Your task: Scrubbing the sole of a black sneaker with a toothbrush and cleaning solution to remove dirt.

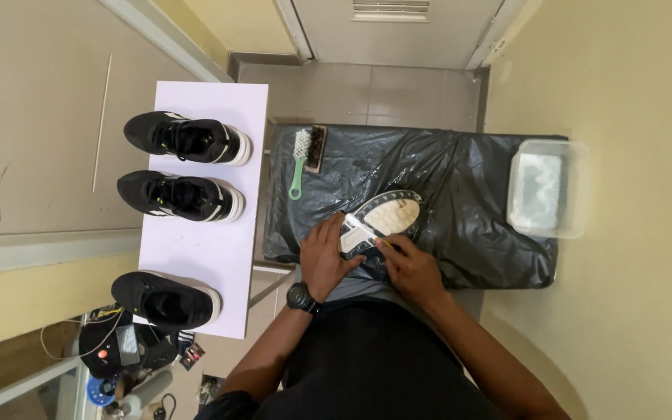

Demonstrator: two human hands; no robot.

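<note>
A black shoe lies sole-up on a black plastic sheet, its pale tread facing me. My left hand, with a black watch on the wrist, grips the heel end of the shoe. My right hand presses against the shoe's near edge with its fingers curled; something thin and yellowish seems pinched in them, too small to identify.
A green-handled brush and a dark brush lie at the sheet's far left corner. A clear tub of soapy water sits at the right. Three black shoes rest on a white board at left.
</note>
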